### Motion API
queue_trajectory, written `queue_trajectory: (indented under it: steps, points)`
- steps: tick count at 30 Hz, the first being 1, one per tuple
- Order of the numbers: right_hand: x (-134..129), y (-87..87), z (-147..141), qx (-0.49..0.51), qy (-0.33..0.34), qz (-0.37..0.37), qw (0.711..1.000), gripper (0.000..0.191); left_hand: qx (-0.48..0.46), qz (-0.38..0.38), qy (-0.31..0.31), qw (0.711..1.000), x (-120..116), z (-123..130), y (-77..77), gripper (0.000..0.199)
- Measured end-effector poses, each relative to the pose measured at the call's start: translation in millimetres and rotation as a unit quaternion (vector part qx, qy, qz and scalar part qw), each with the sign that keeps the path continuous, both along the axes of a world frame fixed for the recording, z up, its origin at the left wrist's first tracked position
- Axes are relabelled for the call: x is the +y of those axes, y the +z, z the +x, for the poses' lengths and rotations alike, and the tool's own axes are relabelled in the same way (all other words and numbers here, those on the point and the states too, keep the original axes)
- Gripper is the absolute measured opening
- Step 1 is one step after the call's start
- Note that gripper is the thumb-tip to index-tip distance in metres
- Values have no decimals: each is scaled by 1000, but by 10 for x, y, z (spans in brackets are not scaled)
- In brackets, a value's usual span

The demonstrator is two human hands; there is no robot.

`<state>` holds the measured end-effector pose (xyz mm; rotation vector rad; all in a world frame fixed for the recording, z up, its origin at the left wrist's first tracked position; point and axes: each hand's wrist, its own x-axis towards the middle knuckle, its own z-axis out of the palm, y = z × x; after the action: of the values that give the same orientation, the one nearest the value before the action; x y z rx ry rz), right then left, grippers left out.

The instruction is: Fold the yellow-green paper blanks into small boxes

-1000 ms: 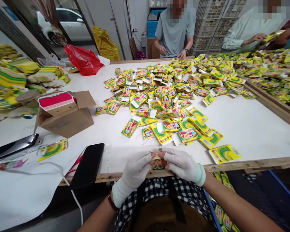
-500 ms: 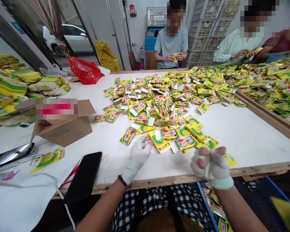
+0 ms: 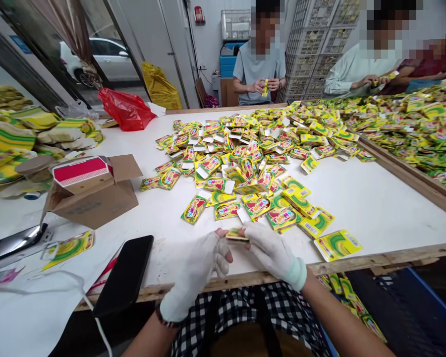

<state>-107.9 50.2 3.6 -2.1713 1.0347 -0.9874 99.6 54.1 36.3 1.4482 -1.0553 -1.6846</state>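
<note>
My left hand (image 3: 193, 270) and my right hand (image 3: 273, 255) wear white fabric gloves and meet just above the table's near edge. Their fingertips pinch a small folded yellow packet (image 3: 237, 235) from both sides. Just beyond them, a loose pile of yellow, green and red printed packets (image 3: 238, 168) with white backing tabs covers the middle of the white table (image 3: 375, 213). One larger flat yellow-green card (image 3: 337, 245) lies nearest my right hand.
A black phone (image 3: 124, 275) lies left of my hands, with another phone (image 3: 13, 243) beyond it beside an open cardboard box (image 3: 96, 198). A wood-framed tray (image 3: 412, 173) heaped with packets stands at right. A co-worker (image 3: 258, 64) sits across the table; another (image 3: 357, 69) sits at far right.
My hands have come together from their wide spacing, and the small packet now sits between them. The view has tilted slightly.
</note>
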Motion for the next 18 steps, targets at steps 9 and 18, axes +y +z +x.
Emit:
queue_trajectory:
  steps: [9,18]
  points:
    - [-70,75,217,-122,-54,200,971,28,-18,-242,57,968,98,-136,-355,40]
    - [29,-125,211,-157,-68,226,959,19,-21,-231,48,972,68,-44,-398,25]
